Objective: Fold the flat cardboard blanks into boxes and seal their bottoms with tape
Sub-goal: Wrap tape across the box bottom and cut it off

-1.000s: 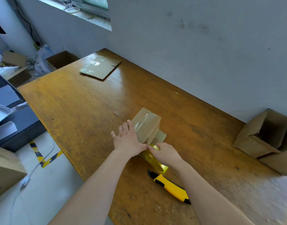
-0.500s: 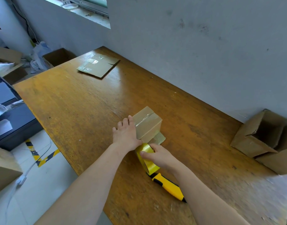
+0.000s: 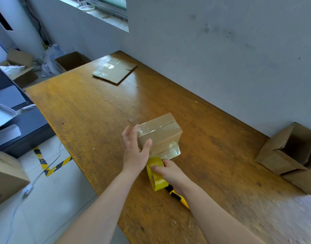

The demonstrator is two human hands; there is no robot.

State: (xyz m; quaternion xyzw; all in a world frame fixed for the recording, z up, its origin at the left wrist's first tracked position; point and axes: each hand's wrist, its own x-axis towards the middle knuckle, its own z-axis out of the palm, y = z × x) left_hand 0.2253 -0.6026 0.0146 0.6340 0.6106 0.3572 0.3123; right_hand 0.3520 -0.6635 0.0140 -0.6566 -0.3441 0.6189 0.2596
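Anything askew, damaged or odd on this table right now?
No damage shows. An open brown cardboard box at the wooden table's right end lies tipped on its side. The yellow-and-black utility knife lies partly under the right forearm, beside the yellow tape roll the right hand grips.

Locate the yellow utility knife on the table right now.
In the head view the utility knife lies on the table near its front edge, partly hidden under the right forearm, close beside the tape roll that the right hand grips.
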